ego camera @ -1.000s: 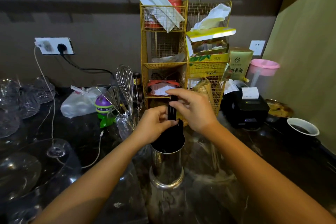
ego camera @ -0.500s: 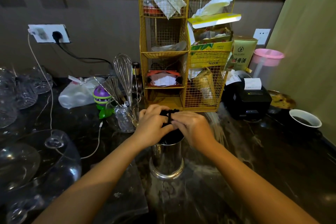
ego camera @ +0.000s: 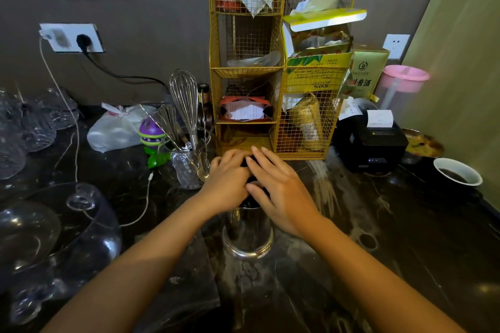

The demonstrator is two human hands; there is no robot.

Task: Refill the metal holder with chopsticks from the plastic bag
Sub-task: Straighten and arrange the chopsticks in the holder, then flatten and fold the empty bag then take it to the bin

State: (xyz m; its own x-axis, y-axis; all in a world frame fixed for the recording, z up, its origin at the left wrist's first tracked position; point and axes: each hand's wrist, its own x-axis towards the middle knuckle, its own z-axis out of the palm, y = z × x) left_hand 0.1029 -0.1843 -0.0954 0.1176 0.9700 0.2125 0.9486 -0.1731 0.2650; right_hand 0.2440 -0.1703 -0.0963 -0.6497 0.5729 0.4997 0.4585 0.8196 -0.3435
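A shiny metal holder [ego camera: 247,230] stands upright on the dark counter in the middle of the view. Black chopsticks [ego camera: 251,202] stand inside it; only dark slivers of them show between my hands. My left hand [ego camera: 228,182] curls around the chopstick tops from the left. My right hand [ego camera: 280,188] lies flat over them from the right, fingers stretched out and touching the left hand. A crumpled clear plastic bag [ego camera: 186,276] lies on the counter just left of the holder's base.
A yellow wire rack [ego camera: 273,70] full of packets stands right behind the holder. A glass with a whisk and spoons [ego camera: 189,167] is to the left. Glassware [ego camera: 40,238] crowds the far left. A receipt printer [ego camera: 372,140] and a cup [ego camera: 457,174] sit at right.
Both hands have dropped from above the holder onto its mouth, pushing the chopsticks down inside. The right hand has flattened out over the tops.
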